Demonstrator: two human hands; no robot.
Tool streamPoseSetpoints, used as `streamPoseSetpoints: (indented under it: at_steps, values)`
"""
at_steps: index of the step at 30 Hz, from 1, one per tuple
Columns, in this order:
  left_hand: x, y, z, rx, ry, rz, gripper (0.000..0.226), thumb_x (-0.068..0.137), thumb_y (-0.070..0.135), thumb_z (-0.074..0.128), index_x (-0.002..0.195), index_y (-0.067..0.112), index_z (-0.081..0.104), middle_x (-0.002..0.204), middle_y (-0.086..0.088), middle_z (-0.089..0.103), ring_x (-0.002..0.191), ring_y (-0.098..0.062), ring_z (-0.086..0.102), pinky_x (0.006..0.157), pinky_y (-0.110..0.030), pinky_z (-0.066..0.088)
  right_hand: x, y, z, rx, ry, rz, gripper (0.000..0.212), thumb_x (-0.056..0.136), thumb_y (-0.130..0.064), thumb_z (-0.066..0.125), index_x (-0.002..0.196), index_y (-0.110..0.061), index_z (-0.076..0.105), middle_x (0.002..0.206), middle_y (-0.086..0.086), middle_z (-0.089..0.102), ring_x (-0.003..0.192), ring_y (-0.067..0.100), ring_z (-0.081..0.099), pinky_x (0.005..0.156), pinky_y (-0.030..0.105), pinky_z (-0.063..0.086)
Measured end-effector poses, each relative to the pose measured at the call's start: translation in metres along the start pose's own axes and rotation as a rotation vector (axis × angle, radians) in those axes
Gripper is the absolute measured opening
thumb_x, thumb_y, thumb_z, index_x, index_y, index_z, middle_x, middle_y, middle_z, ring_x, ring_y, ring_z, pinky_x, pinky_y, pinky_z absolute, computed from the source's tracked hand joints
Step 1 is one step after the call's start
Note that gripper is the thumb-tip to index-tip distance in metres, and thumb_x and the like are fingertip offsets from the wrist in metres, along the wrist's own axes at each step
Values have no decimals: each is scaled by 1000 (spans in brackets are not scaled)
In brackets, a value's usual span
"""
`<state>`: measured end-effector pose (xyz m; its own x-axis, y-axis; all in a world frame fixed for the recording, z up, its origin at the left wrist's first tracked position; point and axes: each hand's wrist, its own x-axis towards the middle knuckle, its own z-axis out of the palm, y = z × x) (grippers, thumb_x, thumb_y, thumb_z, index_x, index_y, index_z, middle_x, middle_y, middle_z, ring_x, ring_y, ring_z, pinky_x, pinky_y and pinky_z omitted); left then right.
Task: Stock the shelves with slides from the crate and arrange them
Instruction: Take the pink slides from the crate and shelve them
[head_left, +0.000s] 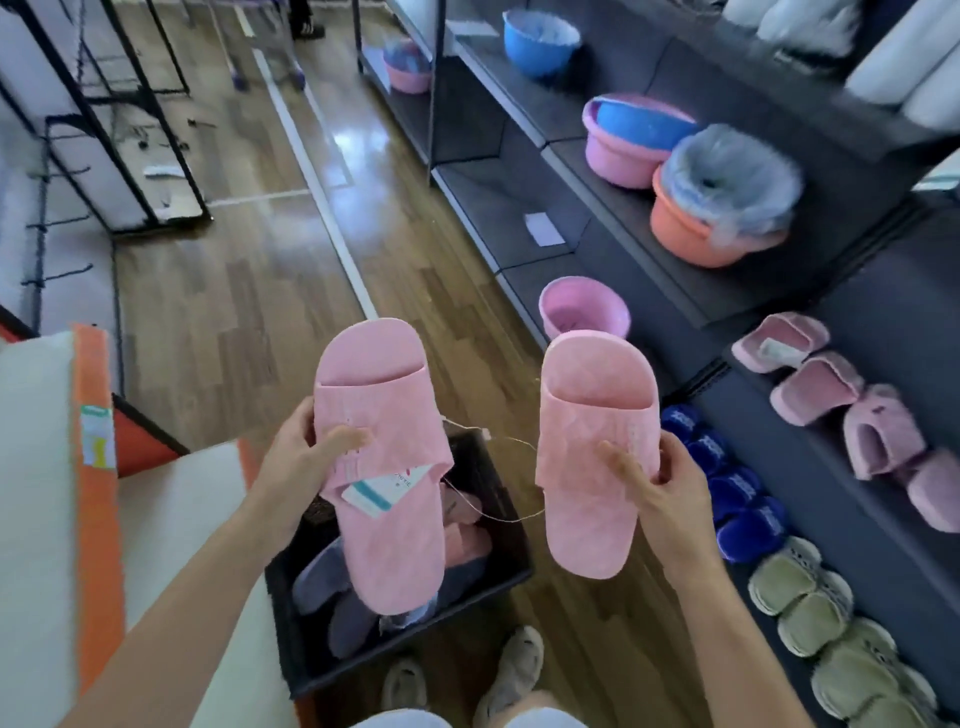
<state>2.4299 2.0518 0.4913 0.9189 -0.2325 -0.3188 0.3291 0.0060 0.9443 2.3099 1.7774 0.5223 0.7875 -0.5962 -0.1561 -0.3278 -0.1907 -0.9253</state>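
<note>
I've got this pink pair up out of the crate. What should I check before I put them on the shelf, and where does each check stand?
1. Left hand grips the left slide: ok.
2. Right hand grips the right slide: ok.
3. Slides face the same way: ok, both toes point away from the person.
4. Pair free to spread apart: not ok, a thin string joins them.
5. Paper tag in place: ok, it is tucked under the left slide's strap.
6. Room on the shelf by the pink slippers: cannot tell, the row runs out of frame.
</note>
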Motion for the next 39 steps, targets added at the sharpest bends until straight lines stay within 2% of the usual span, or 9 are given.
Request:
streamPoseSetpoints:
  at_steps: [3,6,12,18,21,26,30,33,39]
  values:
    - [-8,18,34,19,-64,23,62,42,37,71,101,22,60,96,-5,68,86,-26,64,69,-37,50,-19,-4,-36,20,104,-10,63,61,-67,68,109,-28,54,98,-16,63,86,4,61,62,19,49]
    - [-21,37,71,68,-160,63,64,41,40,71,102,24,60,97,-2,69,86,-21,66,69,-34,53,-36,-3,-72,53,169,6,54,66,-49,66,113,-24,54,100,-13,64,87,5,61,61,19,48]
    - [-49,62,150,133,-314,117,69,38,43,69,103,24,59,97,0,69,83,-16,66,58,-25,51,-66,13,-145,65,291,31,39,64,-56,68,96,-38,55,93,-17,65,81,4,64,65,25,54]
    - [-80,56,241,195,-428,115,76,38,48,71,109,22,56,103,-3,67,92,-23,65,67,-33,51,-95,33,-231,110,402,58,87,43,-80,65,110,-26,56,96,-14,66,82,7,66,61,22,55]
    - [-98,46,291,241,-495,109,82,38,50,71,112,21,55,105,-4,66,91,-21,64,67,-34,51,-113,46,-275,119,467,61,80,38,-81,67,100,-32,57,87,-19,66,75,-1,65,49,12,48]
    - [-135,31,377,319,-653,105,70,41,43,73,105,27,52,103,-1,65,87,-17,64,60,-30,51,-140,82,-346,67,566,132,34,77,-43,70,104,-30,54,91,-15,63,78,2,60,54,15,44]
    - [-162,11,437,365,-753,82,51,57,35,75,101,33,49,102,1,64,94,-18,64,73,-37,55,-166,113,-392,59,652,191,48,67,-54,63,106,-27,55,92,-17,62,83,4,58,57,19,42]
    - [-177,-5,474,408,-837,54,39,74,23,75,104,29,50,104,-2,65,99,-22,64,74,-39,55,-186,133,-419,71,721,243,42,76,-46,70,107,-24,53,98,-7,65,86,13,60,61,24,44]
    - [-191,-22,534,522,-1014,10,55,71,32,76,118,25,49,110,-1,63,102,-19,62,82,-44,55,-210,161,-448,67,846,366,44,80,-41,68,116,-18,54,103,-2,64,93,22,60,74,34,47]
